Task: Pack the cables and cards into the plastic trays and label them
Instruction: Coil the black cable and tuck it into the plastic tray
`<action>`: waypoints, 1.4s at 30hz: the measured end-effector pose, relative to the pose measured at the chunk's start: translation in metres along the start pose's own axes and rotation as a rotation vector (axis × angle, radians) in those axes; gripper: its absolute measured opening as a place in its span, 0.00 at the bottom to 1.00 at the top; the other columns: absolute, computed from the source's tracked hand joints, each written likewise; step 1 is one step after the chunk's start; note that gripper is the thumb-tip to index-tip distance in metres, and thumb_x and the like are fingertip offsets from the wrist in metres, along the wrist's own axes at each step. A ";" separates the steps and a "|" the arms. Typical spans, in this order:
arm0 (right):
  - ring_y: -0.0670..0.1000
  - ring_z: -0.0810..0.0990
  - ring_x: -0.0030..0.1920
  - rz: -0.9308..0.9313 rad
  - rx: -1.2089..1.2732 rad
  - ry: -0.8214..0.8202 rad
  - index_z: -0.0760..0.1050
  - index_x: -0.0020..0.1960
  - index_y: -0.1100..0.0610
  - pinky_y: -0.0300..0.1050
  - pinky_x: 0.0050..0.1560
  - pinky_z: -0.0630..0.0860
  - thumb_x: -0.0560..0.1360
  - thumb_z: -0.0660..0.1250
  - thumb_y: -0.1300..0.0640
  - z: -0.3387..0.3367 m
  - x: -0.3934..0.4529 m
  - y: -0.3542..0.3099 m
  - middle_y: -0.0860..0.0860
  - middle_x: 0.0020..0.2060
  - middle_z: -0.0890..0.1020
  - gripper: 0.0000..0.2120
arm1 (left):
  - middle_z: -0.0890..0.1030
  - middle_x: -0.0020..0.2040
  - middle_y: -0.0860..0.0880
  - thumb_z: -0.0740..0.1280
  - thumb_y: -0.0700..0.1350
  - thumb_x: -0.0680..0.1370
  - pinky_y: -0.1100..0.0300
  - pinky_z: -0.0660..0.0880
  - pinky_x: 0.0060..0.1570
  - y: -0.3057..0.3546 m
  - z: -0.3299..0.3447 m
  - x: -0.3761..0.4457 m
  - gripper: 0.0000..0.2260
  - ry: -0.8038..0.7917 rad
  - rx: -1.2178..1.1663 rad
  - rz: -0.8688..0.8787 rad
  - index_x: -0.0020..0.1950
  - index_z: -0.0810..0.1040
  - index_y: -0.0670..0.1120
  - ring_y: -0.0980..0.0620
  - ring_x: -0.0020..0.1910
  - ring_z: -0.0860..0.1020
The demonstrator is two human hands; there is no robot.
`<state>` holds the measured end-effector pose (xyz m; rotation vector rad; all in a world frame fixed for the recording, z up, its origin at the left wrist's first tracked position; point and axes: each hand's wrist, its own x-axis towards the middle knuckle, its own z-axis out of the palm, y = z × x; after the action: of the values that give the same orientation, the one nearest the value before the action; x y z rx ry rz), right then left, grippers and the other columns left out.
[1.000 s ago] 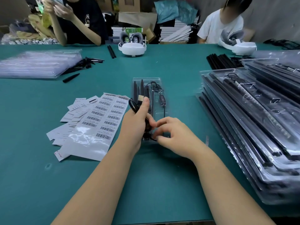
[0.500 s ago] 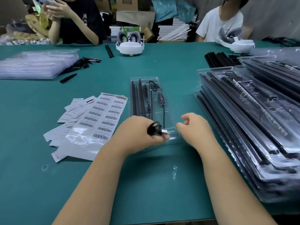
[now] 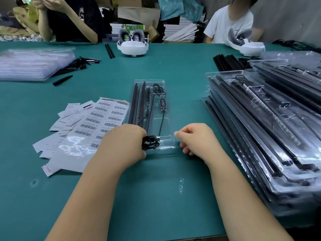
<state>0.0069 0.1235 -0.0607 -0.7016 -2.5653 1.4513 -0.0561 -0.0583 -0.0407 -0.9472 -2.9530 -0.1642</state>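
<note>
A: Tray (image 3: 167, 150), clear plastic, lies on the green tabletop (image 3: 156, 197); inside it are black rods (image 3: 138, 103) and a cable (image 3: 161, 122) with an inline controller (image 3: 162, 103).

B: Hands?

A: Left hand (image 3: 125, 145) grips the coiled end of the cable (image 3: 150, 142) at the tray's near end. Right hand (image 3: 196, 138), fingers curled and holding nothing, sits just right of the tray's near corner.

B: Surroundings?

A: Barcode label sheets (image 3: 97, 122) lie left of the tray; a stack of filled trays (image 3: 271, 136) lies to its right.
</note>
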 end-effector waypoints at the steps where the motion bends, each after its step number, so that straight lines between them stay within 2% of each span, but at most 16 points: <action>1: 0.44 0.77 0.23 -0.018 -0.037 0.003 0.76 0.35 0.53 0.39 0.28 0.73 0.74 0.66 0.52 0.001 -0.001 -0.001 0.45 0.24 0.79 0.09 | 0.72 0.37 0.53 0.69 0.46 0.69 0.59 0.66 0.35 -0.001 0.000 0.000 0.08 -0.003 -0.007 -0.010 0.39 0.69 0.50 0.48 0.41 0.74; 7: 0.53 0.76 0.32 -0.090 -0.061 0.131 0.76 0.41 0.59 0.53 0.44 0.78 0.75 0.62 0.45 -0.001 -0.003 -0.003 0.51 0.30 0.79 0.18 | 0.71 0.34 0.55 0.67 0.52 0.71 0.59 0.65 0.32 0.007 0.000 -0.005 0.14 -0.020 -0.143 0.032 0.34 0.63 0.51 0.50 0.38 0.72; 10: 0.44 0.71 0.28 -0.240 0.171 -0.054 0.78 0.41 0.49 0.43 0.38 0.72 0.68 0.65 0.36 -0.001 -0.014 -0.011 0.44 0.30 0.77 0.17 | 0.69 0.33 0.54 0.64 0.56 0.73 0.59 0.63 0.30 0.019 -0.001 -0.006 0.13 0.035 -0.097 -0.027 0.35 0.65 0.50 0.49 0.38 0.72; 12: 0.43 0.72 0.33 -0.412 0.076 -0.214 0.76 0.47 0.39 0.34 0.40 0.70 0.63 0.67 0.33 0.003 -0.020 -0.013 0.41 0.41 0.76 0.16 | 0.68 0.32 0.53 0.62 0.55 0.74 0.61 0.60 0.27 0.026 -0.001 -0.004 0.11 0.073 0.030 -0.059 0.37 0.67 0.50 0.49 0.35 0.70; 14: 0.41 0.74 0.40 -0.526 -0.082 -0.275 0.73 0.48 0.38 0.30 0.42 0.69 0.65 0.69 0.36 0.007 -0.021 -0.013 0.41 0.46 0.76 0.15 | 0.67 0.31 0.52 0.62 0.52 0.73 0.62 0.57 0.25 0.028 -0.001 -0.003 0.08 0.086 0.077 -0.069 0.38 0.68 0.49 0.50 0.30 0.66; 16: 0.39 0.75 0.34 -0.510 -0.045 -0.283 0.74 0.43 0.43 0.31 0.37 0.69 0.71 0.69 0.43 0.010 -0.020 -0.015 0.42 0.37 0.79 0.07 | 0.68 0.29 0.51 0.64 0.54 0.72 0.62 0.58 0.25 0.028 0.000 -0.002 0.12 0.082 -0.030 -0.088 0.35 0.69 0.47 0.51 0.28 0.66; 20: 0.46 0.69 0.21 -0.342 0.226 -0.282 0.72 0.39 0.55 0.37 0.21 0.65 0.76 0.68 0.53 0.006 -0.016 -0.012 0.46 0.23 0.74 0.10 | 0.73 0.26 0.51 0.64 0.64 0.63 0.59 0.63 0.27 0.025 -0.002 -0.003 0.19 0.085 -0.411 0.015 0.30 0.72 0.48 0.54 0.28 0.72; 22: 0.47 0.68 0.20 -0.226 0.341 -0.271 0.72 0.37 0.57 0.36 0.19 0.63 0.76 0.67 0.55 -0.002 -0.012 -0.010 0.47 0.24 0.74 0.11 | 0.80 0.38 0.58 0.64 0.67 0.62 0.59 0.71 0.37 0.013 -0.007 -0.002 0.18 -0.025 -0.670 0.103 0.40 0.79 0.55 0.61 0.38 0.77; 24: 0.47 0.65 0.19 -0.044 0.381 -0.197 0.70 0.34 0.55 0.34 0.19 0.59 0.75 0.67 0.55 -0.008 -0.006 -0.009 0.50 0.26 0.72 0.12 | 0.74 0.61 0.68 0.67 0.66 0.62 0.67 0.67 0.57 -0.003 -0.009 -0.002 0.25 -0.214 -0.727 0.171 0.58 0.75 0.66 0.71 0.59 0.70; 26: 0.46 0.59 0.19 0.110 0.389 -0.106 0.67 0.33 0.55 0.33 0.21 0.55 0.72 0.64 0.53 -0.011 -0.001 -0.006 0.51 0.26 0.68 0.12 | 0.65 0.70 0.67 0.73 0.62 0.64 0.68 0.60 0.62 -0.014 -0.003 0.000 0.35 -0.272 -0.557 0.159 0.70 0.65 0.64 0.69 0.66 0.63; 28: 0.47 0.56 0.20 0.168 0.379 -0.041 0.65 0.33 0.54 0.33 0.21 0.53 0.70 0.63 0.53 -0.011 0.001 -0.004 0.51 0.26 0.67 0.11 | 0.68 0.71 0.59 0.76 0.57 0.67 0.65 0.61 0.64 -0.013 0.004 0.006 0.35 -0.162 -0.394 0.169 0.72 0.67 0.57 0.60 0.68 0.65; 31: 0.48 0.56 0.21 0.172 0.395 0.077 0.64 0.30 0.55 0.34 0.23 0.53 0.66 0.62 0.54 -0.012 0.000 -0.004 0.52 0.26 0.66 0.10 | 0.73 0.67 0.56 0.76 0.55 0.67 0.65 0.64 0.61 -0.012 0.005 0.009 0.27 -0.068 -0.342 0.151 0.65 0.76 0.56 0.56 0.65 0.69; 34: 0.52 0.57 0.28 0.113 0.351 0.267 0.63 0.30 0.58 0.41 0.29 0.53 0.58 0.61 0.53 -0.011 -0.001 -0.004 0.56 0.28 0.63 0.10 | 0.76 0.64 0.57 0.77 0.52 0.67 0.80 0.62 0.46 -0.019 0.005 0.010 0.13 -0.077 -0.351 0.139 0.50 0.84 0.55 0.66 0.53 0.72; 37: 0.53 0.57 0.34 0.038 0.342 0.356 0.58 0.27 0.55 0.48 0.33 0.52 0.57 0.61 0.53 -0.009 -0.002 -0.007 0.55 0.30 0.61 0.11 | 0.77 0.62 0.58 0.78 0.52 0.66 0.82 0.61 0.41 -0.019 0.004 0.010 0.06 -0.092 -0.353 0.146 0.39 0.84 0.55 0.74 0.43 0.69; 40: 0.53 0.58 0.31 0.008 0.222 0.157 0.58 0.25 0.52 0.44 0.30 0.52 0.57 0.61 0.53 -0.016 -0.002 -0.004 0.55 0.27 0.62 0.11 | 0.76 0.60 0.58 0.77 0.52 0.67 0.80 0.62 0.41 -0.019 0.005 0.010 0.05 -0.095 -0.355 0.174 0.36 0.83 0.56 0.78 0.42 0.68; 42: 0.51 0.60 0.26 0.031 -0.001 -0.223 0.65 0.26 0.52 0.37 0.27 0.52 0.54 0.63 0.49 -0.020 -0.007 -0.004 0.49 0.22 0.65 0.09 | 0.75 0.57 0.59 0.77 0.52 0.67 0.79 0.63 0.40 -0.022 0.003 0.008 0.06 -0.098 -0.381 0.188 0.34 0.81 0.58 0.76 0.44 0.70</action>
<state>0.0179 0.1346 -0.0456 -0.6137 -2.7287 1.6222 -0.0758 -0.0714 -0.0449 -1.3010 -2.9523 -0.7120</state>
